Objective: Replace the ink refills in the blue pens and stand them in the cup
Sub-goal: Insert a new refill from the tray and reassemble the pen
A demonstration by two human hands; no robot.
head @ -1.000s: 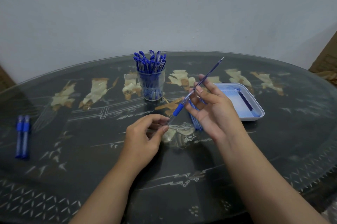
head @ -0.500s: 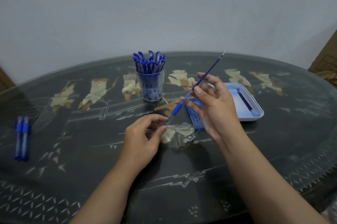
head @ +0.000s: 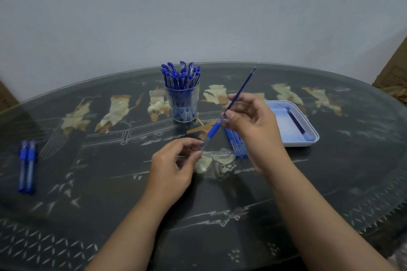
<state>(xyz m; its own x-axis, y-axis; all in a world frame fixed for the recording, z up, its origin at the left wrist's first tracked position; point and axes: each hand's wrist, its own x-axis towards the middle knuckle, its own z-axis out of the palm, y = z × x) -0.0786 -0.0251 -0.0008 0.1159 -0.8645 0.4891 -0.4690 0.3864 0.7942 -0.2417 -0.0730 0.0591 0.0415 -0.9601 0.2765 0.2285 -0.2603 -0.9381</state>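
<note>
The ink refill (head: 240,92) had tilted slightly toward the cup (head: 182,105). The right hand (head: 253,123) pinched it; the left hand (head: 174,167) pinched the pen barrel (head: 213,131), just right of the cup.

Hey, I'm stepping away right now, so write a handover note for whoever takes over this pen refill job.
Left hand pinches the lower end of the pen barrel. Right hand pinches the refill, which sticks far out of the barrel.
Cup already holds many blue pens. Two pens lie far to the left. Loose refills lie beside the right hand. One dark refill lies in the tray.
Left to do: finish this pen, stand it in the cup, then likely the two pens.
</note>
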